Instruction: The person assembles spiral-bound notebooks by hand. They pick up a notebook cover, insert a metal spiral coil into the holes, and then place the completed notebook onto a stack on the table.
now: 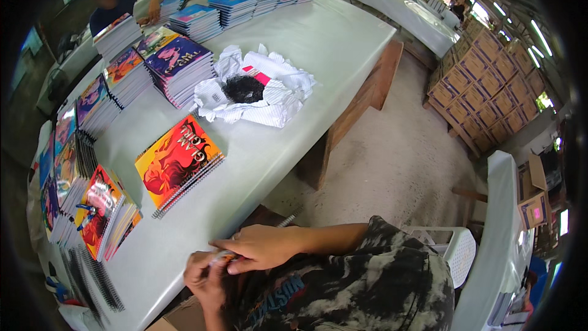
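My left hand (207, 279) is at the table's near edge, fingers closed around one end of what looks like a spiral notebook (224, 258), with a bit of orange showing. Crossing over from the right, my right hand (260, 249) closes on the same end, its index finger stretched across. A wire coil (291, 216) sticks out beyond my right forearm; the rest of the notebook is hidden by my hand and arm. On the table (269, 165) ahead lies a small stack of spiral notebooks (179, 165) with orange and red covers. More orange notebooks (101, 211) lean together at the left.
Loose black coils (92, 279) lie at the near left. Notebook stacks (177, 67) line the left and far sides. Crumpled white paper (269, 95) holds a black tangle (242, 89). Another person (116, 3) is at the far left. Cartons (484, 79) and a white chair (456, 254) are right.
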`<state>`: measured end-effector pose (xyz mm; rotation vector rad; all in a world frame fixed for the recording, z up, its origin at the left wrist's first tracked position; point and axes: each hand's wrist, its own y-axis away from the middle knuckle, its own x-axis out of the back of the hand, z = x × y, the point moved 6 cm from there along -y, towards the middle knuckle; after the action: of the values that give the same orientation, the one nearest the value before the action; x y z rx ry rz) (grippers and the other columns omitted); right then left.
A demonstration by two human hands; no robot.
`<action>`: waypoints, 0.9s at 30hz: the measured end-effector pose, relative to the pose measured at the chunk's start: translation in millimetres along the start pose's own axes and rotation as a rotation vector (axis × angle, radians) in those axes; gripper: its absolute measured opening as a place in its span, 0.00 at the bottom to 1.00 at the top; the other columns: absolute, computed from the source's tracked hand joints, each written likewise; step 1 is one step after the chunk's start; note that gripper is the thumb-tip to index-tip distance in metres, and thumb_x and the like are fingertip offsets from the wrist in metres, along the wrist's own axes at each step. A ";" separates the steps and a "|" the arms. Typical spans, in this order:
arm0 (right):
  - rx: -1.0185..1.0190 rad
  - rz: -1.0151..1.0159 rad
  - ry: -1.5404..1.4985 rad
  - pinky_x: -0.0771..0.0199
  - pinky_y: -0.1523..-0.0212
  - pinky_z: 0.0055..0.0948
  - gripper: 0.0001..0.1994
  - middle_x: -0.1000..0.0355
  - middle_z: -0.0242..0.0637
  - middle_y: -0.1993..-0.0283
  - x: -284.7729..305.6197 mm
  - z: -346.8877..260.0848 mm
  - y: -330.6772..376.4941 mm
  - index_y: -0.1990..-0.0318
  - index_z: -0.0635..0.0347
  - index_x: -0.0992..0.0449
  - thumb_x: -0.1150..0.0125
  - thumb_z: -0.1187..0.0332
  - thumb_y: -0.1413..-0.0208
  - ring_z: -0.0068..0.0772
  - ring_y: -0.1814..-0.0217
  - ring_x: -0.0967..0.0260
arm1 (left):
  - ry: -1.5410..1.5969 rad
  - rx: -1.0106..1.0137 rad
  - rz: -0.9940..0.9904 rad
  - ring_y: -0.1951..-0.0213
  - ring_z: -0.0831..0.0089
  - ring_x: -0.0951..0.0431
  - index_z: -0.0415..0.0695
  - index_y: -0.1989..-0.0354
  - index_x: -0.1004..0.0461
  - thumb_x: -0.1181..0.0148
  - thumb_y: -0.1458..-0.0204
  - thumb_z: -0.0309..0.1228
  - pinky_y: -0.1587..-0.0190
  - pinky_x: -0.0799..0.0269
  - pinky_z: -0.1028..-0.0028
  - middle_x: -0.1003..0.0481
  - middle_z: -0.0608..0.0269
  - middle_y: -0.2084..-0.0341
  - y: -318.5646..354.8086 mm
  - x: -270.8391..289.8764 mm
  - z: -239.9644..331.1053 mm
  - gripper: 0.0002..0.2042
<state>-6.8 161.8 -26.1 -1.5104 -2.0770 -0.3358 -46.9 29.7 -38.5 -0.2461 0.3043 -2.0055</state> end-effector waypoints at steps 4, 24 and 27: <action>-0.072 -0.059 0.045 0.33 0.67 0.41 0.39 0.30 0.52 0.70 -1.7 16.9 -3.4 0.40 0.71 0.50 0.41 0.54 0.53 0.55 0.67 0.32 | -0.199 -0.086 -0.127 0.74 0.73 0.31 0.35 0.72 0.27 0.40 0.57 0.20 0.69 0.35 0.76 0.28 0.60 0.77 -2.3 -18.4 22.8 0.04; -0.081 0.231 -0.106 0.34 0.68 0.27 0.09 0.28 0.45 0.71 17.6 18.1 -26.3 0.63 0.67 0.27 0.44 0.71 0.48 0.30 0.71 0.31 | 0.428 0.297 0.080 0.66 0.80 0.27 0.36 0.64 0.28 0.43 0.51 0.21 0.60 0.31 0.79 0.25 0.62 0.69 -13.6 6.0 -37.8 0.06; -0.099 0.083 -0.142 0.33 0.66 0.26 0.09 0.26 0.43 0.70 15.7 17.3 -27.5 0.62 0.68 0.27 0.47 0.71 0.46 0.25 0.69 0.31 | 0.313 0.283 0.008 0.66 0.80 0.27 0.37 0.65 0.28 0.43 0.51 0.21 0.60 0.30 0.79 0.25 0.62 0.69 -13.6 5.8 -39.2 0.05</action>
<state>-40.9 173.7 -28.4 -1.7191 -2.1258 -0.3111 -72.9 34.4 -71.0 0.2495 0.2125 -2.0488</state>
